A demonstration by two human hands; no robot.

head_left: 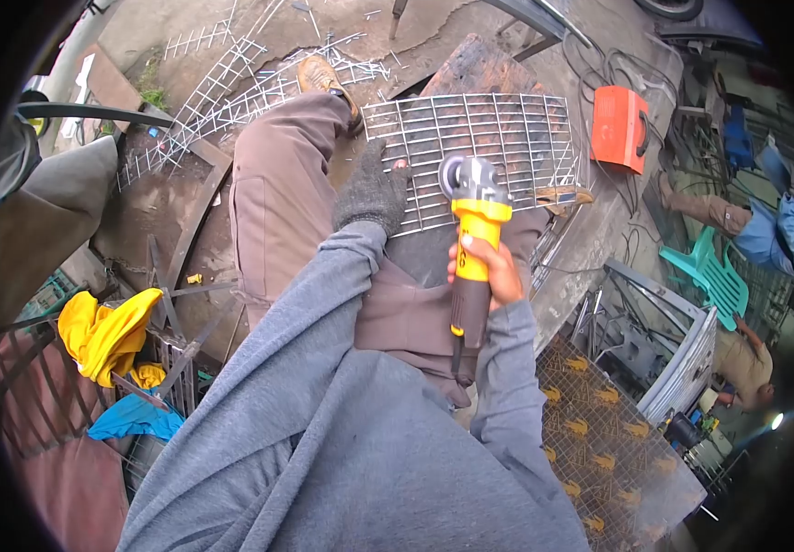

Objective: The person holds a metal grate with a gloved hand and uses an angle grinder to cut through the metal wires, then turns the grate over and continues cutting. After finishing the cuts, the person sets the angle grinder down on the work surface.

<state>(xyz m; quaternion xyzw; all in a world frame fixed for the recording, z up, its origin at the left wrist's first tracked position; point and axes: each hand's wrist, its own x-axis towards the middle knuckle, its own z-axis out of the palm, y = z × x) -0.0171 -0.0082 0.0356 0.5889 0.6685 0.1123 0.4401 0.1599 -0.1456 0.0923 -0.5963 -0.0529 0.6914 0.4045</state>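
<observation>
Over the person's knee lies a wire grid (489,138), stiff yet probably springy, with sharp ends. The gloved left hand (371,193) presses flat on its near edge. The bare right hand (493,271) wraps the angle grinder (479,212), surely heavy, by its yellow body.

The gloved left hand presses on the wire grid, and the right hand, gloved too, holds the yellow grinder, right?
Not quite. The head view shows the right hand bare as it holds the yellow grinder; only the left hand, pressing on the wire grid, wears a glove.
</observation>
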